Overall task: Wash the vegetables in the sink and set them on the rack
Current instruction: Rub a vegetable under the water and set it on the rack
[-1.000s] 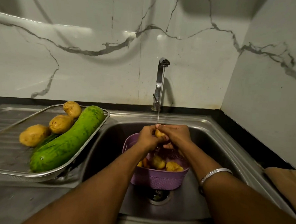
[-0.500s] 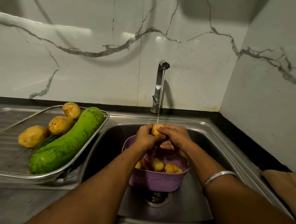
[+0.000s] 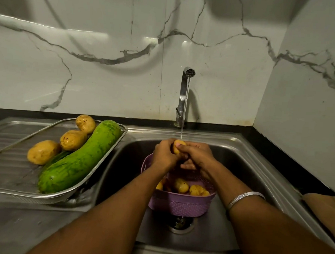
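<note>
1. Both hands meet right under the thin stream of water [image 3: 183, 118] falling from the curved chrome tap [image 3: 184, 92], and between them sits a small yellow-brown potato [image 3: 176, 148].
2. The left hand [image 3: 164, 155] has its fingers curled round the potato's left side; the right hand [image 3: 197, 156] wraps it from the other side, thumb pressed on top. Both are closed on it, nothing slack.
3. The potato is held above the lilac perforated plastic basket [image 3: 180, 204], which stands in the steel sink [image 3: 244, 160] in front of the tap, over the drain.
4. More small potatoes [image 3: 181, 185] lie in that basket, so I'd judge there is plenty of washing left.
5. To do this well: keep the potato in the stream below the tap and roll it between the palms so every side gets rubbed.
6. Wet skin is slippery; a firm grip over the basket means a slip lands there, not in the drain.
7. Left of the tap, the steel wire rack [image 3: 111, 155] on the counter's draining board already holds three larger potatoes [image 3: 72, 140] and a long green gourd [image 3: 79, 159].
8. The free spot looks to be the rack's left part, beside those potatoes.
</note>
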Demonstrator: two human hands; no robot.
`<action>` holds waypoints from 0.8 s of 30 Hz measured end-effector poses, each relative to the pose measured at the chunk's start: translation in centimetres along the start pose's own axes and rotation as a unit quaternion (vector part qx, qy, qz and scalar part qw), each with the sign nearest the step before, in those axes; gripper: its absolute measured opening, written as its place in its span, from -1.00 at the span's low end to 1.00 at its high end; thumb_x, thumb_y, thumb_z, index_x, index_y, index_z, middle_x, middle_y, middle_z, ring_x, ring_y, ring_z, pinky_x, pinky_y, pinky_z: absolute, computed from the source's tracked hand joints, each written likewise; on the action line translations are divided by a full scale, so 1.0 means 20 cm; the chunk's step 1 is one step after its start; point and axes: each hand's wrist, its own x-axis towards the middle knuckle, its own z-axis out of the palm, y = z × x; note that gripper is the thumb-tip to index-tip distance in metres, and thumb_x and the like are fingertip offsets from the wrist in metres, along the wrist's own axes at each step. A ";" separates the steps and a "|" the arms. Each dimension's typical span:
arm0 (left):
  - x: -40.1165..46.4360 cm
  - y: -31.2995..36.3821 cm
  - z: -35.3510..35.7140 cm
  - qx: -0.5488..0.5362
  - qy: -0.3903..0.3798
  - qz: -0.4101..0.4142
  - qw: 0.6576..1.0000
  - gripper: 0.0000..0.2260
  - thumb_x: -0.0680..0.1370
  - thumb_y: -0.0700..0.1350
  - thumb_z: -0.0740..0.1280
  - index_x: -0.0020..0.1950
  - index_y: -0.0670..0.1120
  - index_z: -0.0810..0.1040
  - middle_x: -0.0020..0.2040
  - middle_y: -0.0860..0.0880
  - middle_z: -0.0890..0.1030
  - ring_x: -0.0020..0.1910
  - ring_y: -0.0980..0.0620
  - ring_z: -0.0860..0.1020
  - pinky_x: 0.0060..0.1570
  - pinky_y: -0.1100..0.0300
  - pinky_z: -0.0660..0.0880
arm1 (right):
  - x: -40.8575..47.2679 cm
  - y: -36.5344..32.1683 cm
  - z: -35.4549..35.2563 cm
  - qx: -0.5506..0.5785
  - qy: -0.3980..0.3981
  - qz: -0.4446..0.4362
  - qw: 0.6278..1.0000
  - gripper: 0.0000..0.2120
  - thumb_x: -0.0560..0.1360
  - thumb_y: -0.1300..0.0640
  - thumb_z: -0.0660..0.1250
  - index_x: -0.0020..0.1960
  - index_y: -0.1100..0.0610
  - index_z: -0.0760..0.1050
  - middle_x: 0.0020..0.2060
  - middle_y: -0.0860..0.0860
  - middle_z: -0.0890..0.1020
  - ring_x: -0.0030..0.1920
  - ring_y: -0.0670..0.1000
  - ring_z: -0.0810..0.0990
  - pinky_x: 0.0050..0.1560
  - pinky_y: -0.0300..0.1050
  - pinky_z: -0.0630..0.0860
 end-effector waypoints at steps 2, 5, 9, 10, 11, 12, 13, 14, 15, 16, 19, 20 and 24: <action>0.00 0.00 0.00 0.021 -0.001 0.012 1.000 -0.55 0.40 -0.17 0.57 0.26 -0.01 0.59 0.06 0.01 0.69 0.02 0.06 0.65 0.06 0.09 0.63 | 0.00 0.01 0.00 -0.011 0.024 -0.015 1.000 -0.79 0.50 0.10 0.51 0.13 0.08 0.68 -0.31 0.11 0.69 -0.50 -0.06 0.55 -0.40 -0.18 0.63; 0.01 0.01 -0.02 -0.001 -0.018 0.010 1.000 -0.52 0.41 -0.20 0.56 0.30 -0.02 0.58 0.11 -0.02 0.68 0.08 0.05 0.64 0.13 0.05 0.62 | 0.00 0.02 0.01 0.002 0.029 -0.026 0.999 -0.75 0.48 0.08 0.54 0.14 0.07 0.68 -0.26 0.14 0.71 -0.48 -0.03 0.57 -0.38 -0.16 0.65; 0.02 0.00 -0.05 0.001 -0.023 0.030 0.999 -0.49 0.37 -0.16 0.59 0.29 -0.02 0.57 0.10 0.00 0.68 0.09 0.04 0.64 0.15 -0.04 0.61 | 0.01 0.00 0.00 0.040 -0.002 -0.007 0.999 -0.79 0.53 0.18 0.47 0.15 0.01 0.66 -0.09 0.17 0.74 -0.35 0.01 0.69 -0.29 -0.12 0.69; 0.03 0.00 -0.05 0.001 -0.027 0.031 0.999 -0.49 0.36 -0.16 0.59 0.29 -0.04 0.57 0.10 0.00 0.68 0.10 0.03 0.64 0.15 -0.05 0.61 | 0.02 -0.01 -0.01 0.055 -0.009 0.004 0.998 -0.78 0.55 0.22 0.45 0.16 0.03 0.66 -0.05 0.18 0.73 -0.28 0.04 0.72 -0.24 -0.07 0.71; 0.03 0.00 -0.05 -0.002 -0.030 0.031 0.999 -0.47 0.36 -0.16 0.60 0.30 -0.06 0.57 0.10 0.00 0.68 0.10 0.03 0.64 0.15 -0.05 0.61 | 0.03 -0.01 -0.02 0.071 -0.018 0.013 0.997 -0.77 0.55 0.24 0.43 0.18 0.05 0.65 -0.01 0.19 0.73 -0.24 0.08 0.74 -0.20 -0.02 0.72; 0.03 0.00 -0.05 -0.004 -0.032 0.030 0.999 -0.45 0.35 -0.15 0.61 0.31 -0.07 0.56 0.11 -0.01 0.67 0.11 0.03 0.64 0.16 -0.05 0.60 | 0.04 -0.01 -0.03 0.080 -0.028 0.020 0.996 -0.76 0.56 0.25 0.42 0.20 0.07 0.65 0.01 0.21 0.72 -0.24 0.09 0.74 -0.19 0.01 0.72; 0.04 -0.01 -0.05 -0.006 -0.033 0.031 0.999 -0.43 0.34 -0.12 0.61 0.32 -0.07 0.55 0.12 -0.01 0.67 0.12 0.03 0.63 0.17 -0.05 0.60 | 0.04 -0.01 -0.04 0.081 -0.031 0.022 0.996 -0.75 0.56 0.25 0.41 0.22 0.08 0.64 0.02 0.23 0.71 -0.29 0.08 0.72 -0.19 0.02 0.71; 0.04 -0.01 -0.04 -0.007 -0.036 0.029 0.999 -0.42 0.33 -0.09 0.61 0.32 -0.05 0.55 0.13 0.00 0.67 0.13 0.03 0.63 0.17 -0.05 0.60 | 0.04 -0.01 -0.04 0.069 -0.026 0.020 0.997 -0.75 0.57 0.25 0.40 0.23 0.09 0.63 0.00 0.25 0.71 -0.37 0.05 0.69 -0.20 0.03 0.71; 0.04 -0.02 -0.04 -0.008 -0.040 0.025 0.999 -0.42 0.33 -0.09 0.60 0.33 -0.04 0.55 0.14 0.00 0.67 0.14 0.03 0.63 0.17 -0.06 0.60 | 0.04 -0.01 -0.04 0.046 -0.013 0.013 0.999 -0.76 0.58 0.23 0.39 0.24 0.09 0.63 -0.06 0.26 0.71 -0.44 0.03 0.65 -0.22 0.03 0.71; 0.04 -0.02 -0.03 -0.006 -0.047 0.021 0.999 -0.43 0.34 -0.10 0.60 0.33 -0.03 0.54 0.14 0.00 0.66 0.14 0.02 0.63 0.17 -0.06 0.60 | 0.04 0.00 -0.04 0.015 0.005 0.004 1.000 -0.77 0.59 0.20 0.38 0.24 0.09 0.63 -0.13 0.26 0.70 -0.48 0.01 0.62 -0.25 0.01 0.71; 0.02 -0.02 -0.02 0.010 -0.055 0.012 0.998 -0.44 0.39 -0.14 0.58 0.36 -0.04 0.52 0.19 -0.02 0.64 0.17 0.01 0.60 0.20 -0.02 0.59 | 0.03 0.02 -0.02 -0.059 0.043 -0.022 0.997 -0.81 0.61 0.11 0.38 0.19 0.08 0.65 -0.32 0.18 0.68 -0.49 0.04 0.63 -0.37 -0.07 0.68; 0.02 -0.01 -0.02 0.010 -0.057 0.011 0.998 -0.44 0.40 -0.14 0.58 0.37 -0.04 0.52 0.20 -0.02 0.63 0.18 0.01 0.60 0.21 -0.01 0.58 | 0.03 0.03 -0.01 -0.061 0.048 -0.025 0.997 -0.82 0.60 0.07 0.39 0.17 0.08 0.65 -0.32 0.16 0.69 -0.47 0.05 0.64 -0.40 -0.08 0.67; 0.00 0.01 -0.01 0.044 -0.093 0.034 0.994 -0.45 0.40 -0.20 0.57 0.37 -0.06 0.54 0.18 -0.03 0.65 0.17 0.03 0.59 0.18 0.11 0.56 | 0.03 0.05 0.01 -0.040 0.089 -0.021 0.995 -0.67 0.51 -0.11 0.48 -0.02 0.18 0.63 -0.27 0.13 0.66 -0.40 0.03 0.66 -0.44 -0.12 0.62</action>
